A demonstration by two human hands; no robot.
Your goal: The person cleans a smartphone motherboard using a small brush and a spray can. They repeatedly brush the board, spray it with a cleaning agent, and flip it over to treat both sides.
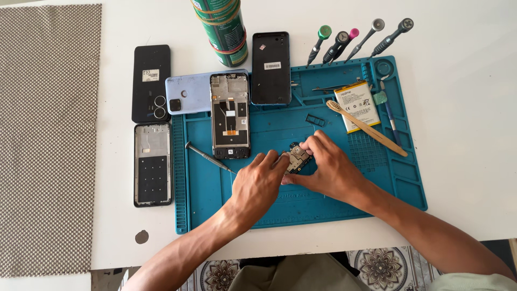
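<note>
A small dark circuit board point(297, 157) with metal shields sits over the middle of the blue repair mat point(215, 194). Both of my hands pinch it. My left hand point(257, 186) holds its left edge with fingertips. My right hand point(326, 168) grips its right side, thumb and fingers curled around it. An opened phone frame point(230, 115) with its inside exposed lies on the mat just left of the hands. A thin screwdriver point(207, 156) rests beside my left hand.
Phone back covers point(151, 82), point(271, 67) and a pale blue cover point(188, 92) lie at the mat's top left, another frame point(153, 164) to the left. A battery point(357, 105), a wooden-handled brush point(367, 128), several screwdrivers point(344, 45) and a green can point(223, 31) stand at the back. A mesh mat point(48, 134) covers the far left.
</note>
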